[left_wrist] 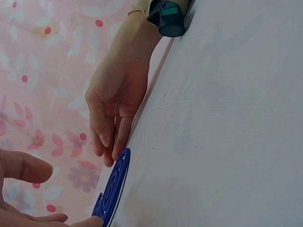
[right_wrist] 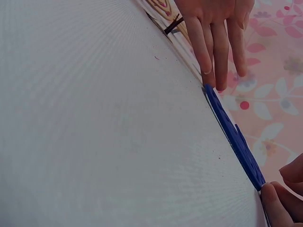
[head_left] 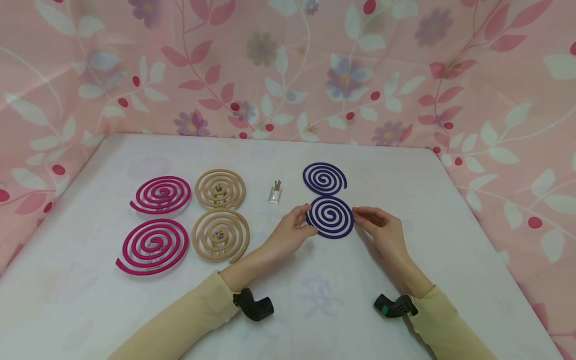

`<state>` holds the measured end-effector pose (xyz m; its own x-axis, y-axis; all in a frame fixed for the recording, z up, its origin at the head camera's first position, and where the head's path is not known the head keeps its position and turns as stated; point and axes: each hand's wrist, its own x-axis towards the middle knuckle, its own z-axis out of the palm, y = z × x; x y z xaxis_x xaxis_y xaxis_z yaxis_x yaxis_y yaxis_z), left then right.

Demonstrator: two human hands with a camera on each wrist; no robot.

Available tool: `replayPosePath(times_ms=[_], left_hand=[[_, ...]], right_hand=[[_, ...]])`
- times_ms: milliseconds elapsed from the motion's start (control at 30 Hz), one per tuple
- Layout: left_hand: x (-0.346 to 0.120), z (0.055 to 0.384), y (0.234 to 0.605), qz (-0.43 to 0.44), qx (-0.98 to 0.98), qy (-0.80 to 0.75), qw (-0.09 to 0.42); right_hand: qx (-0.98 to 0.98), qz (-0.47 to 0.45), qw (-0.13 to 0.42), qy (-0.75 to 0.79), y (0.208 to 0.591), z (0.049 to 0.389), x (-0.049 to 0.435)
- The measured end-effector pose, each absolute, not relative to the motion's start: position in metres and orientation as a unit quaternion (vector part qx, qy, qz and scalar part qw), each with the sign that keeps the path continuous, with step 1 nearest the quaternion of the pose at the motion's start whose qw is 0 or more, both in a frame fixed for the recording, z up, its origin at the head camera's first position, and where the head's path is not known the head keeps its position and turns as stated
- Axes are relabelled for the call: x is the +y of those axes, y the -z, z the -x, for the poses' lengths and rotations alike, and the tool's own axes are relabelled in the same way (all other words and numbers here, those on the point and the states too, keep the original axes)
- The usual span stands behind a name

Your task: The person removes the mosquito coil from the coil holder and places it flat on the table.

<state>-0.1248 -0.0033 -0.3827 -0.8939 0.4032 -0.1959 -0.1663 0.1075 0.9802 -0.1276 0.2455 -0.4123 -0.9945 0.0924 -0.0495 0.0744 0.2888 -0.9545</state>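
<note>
Two dark blue mosquito coils lie flat on the white table, the near coil (head_left: 330,217) almost touching the far coil (head_left: 324,178). My left hand (head_left: 290,230) is at the near coil's left edge, thumb and fingers spread apart and touching the rim. On the opposite side, the fingertips of my right hand (head_left: 382,227) touch the coil's right edge. In the left wrist view, the right hand (left_wrist: 118,94) has its fingers nearly straight, pointing down to the blue rim (left_wrist: 118,177). The right wrist view shows the left hand (right_wrist: 218,33) with extended fingers at the coil's other end.
Left of the hands lie two tan coils (head_left: 243,191) (head_left: 246,235) and two magenta coils (head_left: 188,192) (head_left: 185,245), with metal pieces visible beneath them. A small clear packet (head_left: 275,194) with thin metal strips stands behind the left hand. Floral pink cloth (head_left: 288,70) hangs behind the table.
</note>
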Motion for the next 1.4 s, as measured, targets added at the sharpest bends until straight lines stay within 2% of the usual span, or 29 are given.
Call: replayPosePath(times_ms=[700,867,1033,1300,1400], left_hand=[[-0.009,0.127,0.38,-0.091,0.721,-0.657,0.2],[-0.039,0.126,0.362,-0.128,0.734,-0.645,0.168],[-0.083,0.121,0.35,-0.163,0.761,-0.616,0.122],[-0.154,0.103,0.343,-0.141,0.801,-0.569,0.12],[-0.175,0.098,0.348,-0.134,0.813,-0.559,0.091]], right_hand=[[-0.814,0.045,0.024,-0.579,0.409,0.13,0.247],[-0.795,0.017,0.033,-0.605,0.391,0.13,0.237],[-0.788,-0.022,0.018,-0.615,0.368,0.125,0.218],[-0.754,-0.049,-0.036,-0.654,0.348,0.11,0.17],[-0.745,-0.064,-0.043,-0.662,0.339,0.11,0.152]])
